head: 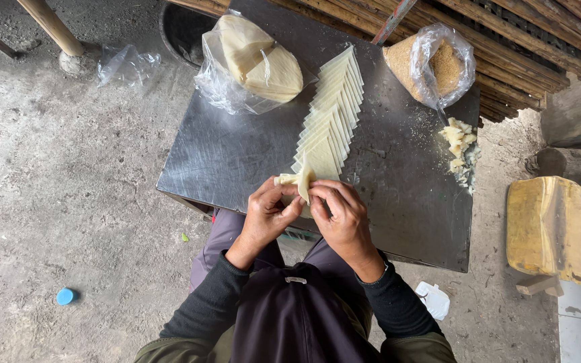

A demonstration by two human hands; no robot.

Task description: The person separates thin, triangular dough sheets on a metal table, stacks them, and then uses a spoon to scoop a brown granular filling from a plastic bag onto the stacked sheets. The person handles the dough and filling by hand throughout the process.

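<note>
My left hand (263,216) and my right hand (343,214) meet at the near edge of a metal table (237,151). Together they pinch a pale folded dough wrapper (298,180), its corner sticking out to the left. Just beyond my fingers a fanned row of square wrappers (331,114) runs diagonally up the table. A clear bag of round dough sheets (253,60) lies at the far left of the table.
A clear bag of brown crumbs (438,67) sits at the table's far right, with a small heap of pale chopped bits (460,142) below it. On the ground: a yellow block on a stool (547,225), a blue cap (65,296), a white scrap (433,299).
</note>
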